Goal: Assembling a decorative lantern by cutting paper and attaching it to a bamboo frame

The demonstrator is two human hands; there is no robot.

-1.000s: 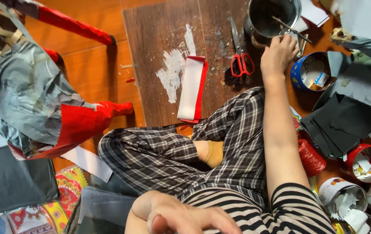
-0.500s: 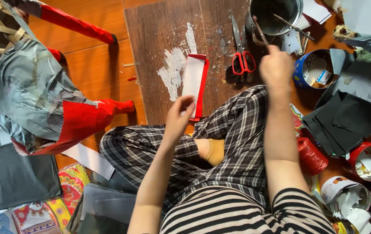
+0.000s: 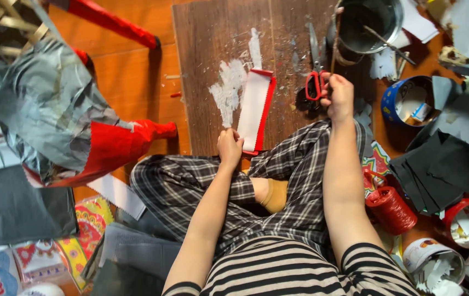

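Head view: two hands at a paste-smeared wooden board (image 3: 212, 49) on the floor.

Left hand (image 3: 229, 148) pinches the near end of a white paper strip with red edging (image 3: 256, 109), lying flat on the board; it looks light, limp and easily torn, best held by its ends. Right hand (image 3: 337, 97) is clenched around a thin stick (image 3: 334, 44), beside red-handled scissors (image 3: 315, 77).
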